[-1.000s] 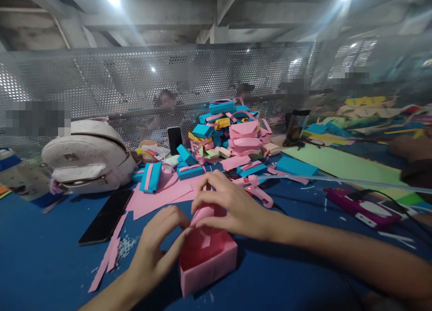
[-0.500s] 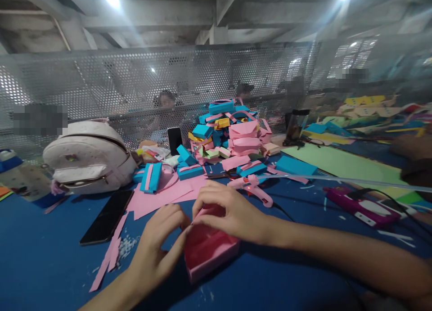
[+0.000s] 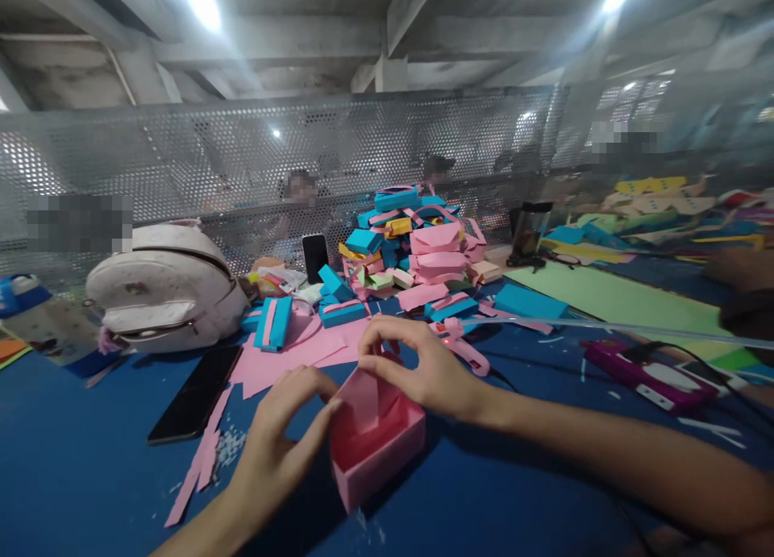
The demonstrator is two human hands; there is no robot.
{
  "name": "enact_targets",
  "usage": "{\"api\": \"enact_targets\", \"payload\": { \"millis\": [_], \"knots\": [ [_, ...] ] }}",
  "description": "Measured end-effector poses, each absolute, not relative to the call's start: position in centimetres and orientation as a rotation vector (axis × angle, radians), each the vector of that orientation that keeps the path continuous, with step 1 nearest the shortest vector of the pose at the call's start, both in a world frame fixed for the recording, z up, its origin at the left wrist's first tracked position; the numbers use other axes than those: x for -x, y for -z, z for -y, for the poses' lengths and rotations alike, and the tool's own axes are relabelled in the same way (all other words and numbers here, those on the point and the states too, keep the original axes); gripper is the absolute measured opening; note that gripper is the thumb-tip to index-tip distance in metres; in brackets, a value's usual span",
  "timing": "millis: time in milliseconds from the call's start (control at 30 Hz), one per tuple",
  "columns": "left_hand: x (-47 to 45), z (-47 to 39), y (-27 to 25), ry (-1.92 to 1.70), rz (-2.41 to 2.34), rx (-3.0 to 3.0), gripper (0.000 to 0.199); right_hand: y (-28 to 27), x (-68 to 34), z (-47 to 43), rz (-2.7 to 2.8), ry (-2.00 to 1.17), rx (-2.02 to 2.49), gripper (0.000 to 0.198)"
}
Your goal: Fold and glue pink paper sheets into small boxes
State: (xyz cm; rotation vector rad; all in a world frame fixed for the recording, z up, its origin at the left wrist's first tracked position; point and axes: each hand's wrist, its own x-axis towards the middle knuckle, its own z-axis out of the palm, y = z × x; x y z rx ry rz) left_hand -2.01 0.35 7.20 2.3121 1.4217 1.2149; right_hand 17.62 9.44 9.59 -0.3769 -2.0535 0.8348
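A pink paper box (image 3: 380, 468) with an open top sits on the blue table in front of me. My left hand (image 3: 290, 416) pinches its left rear edge between thumb and fingers. With thumb and bent fingers, my right hand (image 3: 411, 359) grips the raised back flap of the same box. Just behind my right hand lies a pink glue gun (image 3: 460, 349), its small light glowing orange. Pink paper sheets (image 3: 290, 355) lie beyond my left hand, and narrow pink paper strips (image 3: 197, 468) are to its left.
A heap of blue, pink and yellow paper boxes (image 3: 439, 239) rises at the back. Left stand a white backpack (image 3: 163, 291), a bottle (image 3: 54, 331) and a black phone (image 3: 193, 396). Right are a purple device (image 3: 650, 376) with a cable and green sheets (image 3: 622, 299). Another person's arm shows far right.
My right hand has risen slightly and pulled the box's back flap up, so more of the flap shows. The box tilts more toward me. My left hand stays at its edge.
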Motion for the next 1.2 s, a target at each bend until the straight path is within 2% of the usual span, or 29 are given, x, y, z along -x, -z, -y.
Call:
{"api": "enact_targets", "payload": {
  "millis": [167,333,467,567,667,800,900,1200],
  "knots": [
    [3.4,-1.1,-6.5,-1.434,-1.542,-1.997,0.011,-9.8,-18.3,-8.9,2.008,-0.673,0.367,0.004],
    [5.9,-1.2,-6.7,-1.667,-1.541,-2.191,0.005,-9.5,-21.8,-7.0,2.194,-0.55,0.302,0.011],
    [6.8,-1.4,-6.8,-1.668,-1.587,-2.47,0.016,-7.4,-26.5,-7.1,2.581,-0.584,0.747,0.032],
    [7.0,-1.8,-6.3,-1.628,-1.638,-2.643,0.018,-5.6,-29.8,-8.8,2.457,-0.454,1.259,0.041],
    [7.0,-2.2,-5.7,-1.521,-1.611,-2.792,0.016,-4.3,-31.7,-11.3,2.244,-0.355,1.442,0.028],
    [6.8,-2.2,-5.1,-1.45,-1.597,-2.852,0.013,-3.3,-31.2,-14.3,2.243,-0.577,1.371,0.045],
    [6.6,-2.0,-4.7,-1.459,-1.589,-2.843,0.016,-2.7,-30.0,-15.3,2.287,-0.837,1.276,0.044],
    [6.9,-1.5,-4.9,-1.426,-1.608,-2.786,0.023,-5.0,-27.0,-11.8,2.085,-1.284,1.077,0.054]
  ]
}}
